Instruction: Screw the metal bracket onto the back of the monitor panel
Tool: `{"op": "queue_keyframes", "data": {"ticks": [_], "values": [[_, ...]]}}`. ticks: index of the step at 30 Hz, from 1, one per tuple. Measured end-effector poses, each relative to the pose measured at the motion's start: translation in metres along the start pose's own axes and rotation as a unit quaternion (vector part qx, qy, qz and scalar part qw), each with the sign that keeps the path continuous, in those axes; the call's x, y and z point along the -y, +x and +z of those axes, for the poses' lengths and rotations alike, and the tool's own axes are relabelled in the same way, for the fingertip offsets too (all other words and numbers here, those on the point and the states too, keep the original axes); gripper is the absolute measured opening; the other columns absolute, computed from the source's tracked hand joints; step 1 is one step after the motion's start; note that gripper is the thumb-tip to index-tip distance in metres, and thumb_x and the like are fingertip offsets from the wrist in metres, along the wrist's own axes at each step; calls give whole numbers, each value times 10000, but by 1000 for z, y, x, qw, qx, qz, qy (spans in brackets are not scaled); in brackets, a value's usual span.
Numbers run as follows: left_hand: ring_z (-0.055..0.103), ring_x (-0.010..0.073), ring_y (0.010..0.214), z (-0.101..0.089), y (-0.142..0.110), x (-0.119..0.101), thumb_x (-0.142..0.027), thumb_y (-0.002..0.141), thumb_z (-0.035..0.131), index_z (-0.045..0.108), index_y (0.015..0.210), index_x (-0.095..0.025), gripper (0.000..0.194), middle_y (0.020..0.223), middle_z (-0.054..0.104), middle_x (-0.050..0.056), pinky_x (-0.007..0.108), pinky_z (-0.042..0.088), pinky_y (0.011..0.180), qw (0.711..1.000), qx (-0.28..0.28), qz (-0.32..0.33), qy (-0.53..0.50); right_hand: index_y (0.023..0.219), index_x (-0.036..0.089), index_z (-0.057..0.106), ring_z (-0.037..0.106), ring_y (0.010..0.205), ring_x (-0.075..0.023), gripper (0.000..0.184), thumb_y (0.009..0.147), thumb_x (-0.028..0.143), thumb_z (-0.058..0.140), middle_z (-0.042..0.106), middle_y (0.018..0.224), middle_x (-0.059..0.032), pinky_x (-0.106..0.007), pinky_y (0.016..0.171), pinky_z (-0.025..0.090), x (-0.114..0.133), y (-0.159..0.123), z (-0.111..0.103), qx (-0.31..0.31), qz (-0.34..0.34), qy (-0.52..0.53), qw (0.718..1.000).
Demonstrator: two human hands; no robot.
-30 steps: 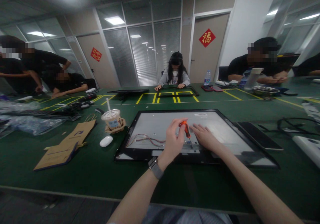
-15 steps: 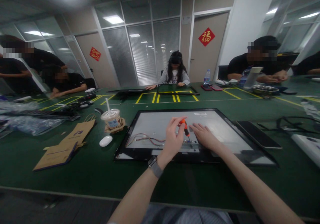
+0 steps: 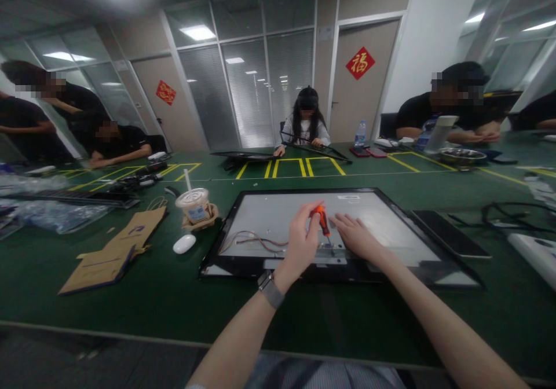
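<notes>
A flat display panel (image 3: pixel 260 215) with a black frame and pale grey back lies on the green table. My left hand (image 3: pixel 302 235), with a watch on the wrist, is closed around an orange and black screwdriver (image 3: pixel 324 222). The screwdriver tilts slightly, its tip down at a metal strip (image 3: pixel 325 253) near the panel's front edge. My right hand (image 3: pixel 354 235) rests palm down on the panel just right of the screwdriver, fingers stretched out. Thin wires (image 3: pixel 256 238) run across the panel to the left of my left hand.
Left of the panel are a drink cup (image 3: pixel 193 204) in a carrier, a white mouse (image 3: pixel 185 243) and a brown paper bag (image 3: pixel 108 256). A dark slab (image 3: pixel 449 232) and cables (image 3: pixel 504 209) lie right. Across the table, a person (image 3: pixel 306 123) handles a black frame (image 3: pixel 324 146).
My hands and the screwdriver stay in nearly the same place. Across the table, the other person has tilted the black frame up, and the dark panel beside it has shifted right.
</notes>
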State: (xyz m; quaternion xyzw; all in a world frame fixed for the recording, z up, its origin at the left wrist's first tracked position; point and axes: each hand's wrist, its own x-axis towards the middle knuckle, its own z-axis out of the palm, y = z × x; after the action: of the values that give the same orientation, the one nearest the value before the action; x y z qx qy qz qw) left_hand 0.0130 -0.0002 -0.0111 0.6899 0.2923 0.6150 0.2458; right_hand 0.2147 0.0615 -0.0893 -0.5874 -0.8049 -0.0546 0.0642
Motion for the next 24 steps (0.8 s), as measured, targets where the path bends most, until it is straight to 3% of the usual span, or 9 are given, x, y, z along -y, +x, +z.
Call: {"op": "queue_keyframes", "data": {"ticks": [6,14,20,24], "values": [[617,199,1085,0,-2,-3,-237,1007,433,622,1206,-197,277,1178,658,94,372,476,969,1000,23,-6,-18,1485,205,443,424,1392,-326,543,980,184,246,417,1549,-144,-586,1088,365,1,1,0,7,1,1,1000],[607,169,871,0,0,-1,-287,901,654,708,1083,-210,205,941,619,42,335,515,841,999,-30,19,31,1482,229,450,430,1390,-325,523,1000,230,247,431,1544,-127,-574,1098,360,1,1,-1,2,6,-5,1000],[617,203,1097,-1,-2,-5,-271,1025,409,660,1190,-209,307,1170,668,94,389,494,970,999,4,39,22,1483,211,449,426,1391,-337,532,986,203,257,416,1549,-147,-592,1087,367,2,0,-2,3,0,-6,1000],[630,188,940,0,-4,-5,-295,976,541,692,1131,-210,232,992,670,67,348,524,871,997,-11,58,53,1488,189,437,428,1389,-338,537,983,190,256,416,1549,-150,-580,1086,373,3,0,-4,12,-6,-18,1000]]}}
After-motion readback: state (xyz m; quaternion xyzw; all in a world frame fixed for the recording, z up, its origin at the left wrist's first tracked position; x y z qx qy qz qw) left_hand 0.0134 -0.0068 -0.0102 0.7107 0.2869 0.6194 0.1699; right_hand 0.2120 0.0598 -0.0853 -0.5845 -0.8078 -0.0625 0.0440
